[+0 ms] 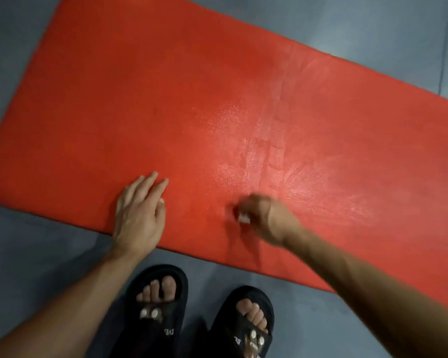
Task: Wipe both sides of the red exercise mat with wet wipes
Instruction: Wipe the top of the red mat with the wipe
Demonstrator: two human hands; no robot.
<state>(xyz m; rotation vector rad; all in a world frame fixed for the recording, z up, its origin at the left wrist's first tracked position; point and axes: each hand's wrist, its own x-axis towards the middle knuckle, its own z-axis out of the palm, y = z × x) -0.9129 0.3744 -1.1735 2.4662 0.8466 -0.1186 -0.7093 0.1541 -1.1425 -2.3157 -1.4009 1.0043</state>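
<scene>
On mat (pixel 166 99): right hand (pixel 264 218) (blurred) grips wipe (pixel 244 218)

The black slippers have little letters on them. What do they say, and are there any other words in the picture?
Left slipper strap: white letters, upside down from this view, look like "EVE"; the rest is cut off and blurred, so I can't be sure.
Right slipper strap: only a letter or two show, too blurred to read.
Mat, floor and wipe: no words.
</scene>
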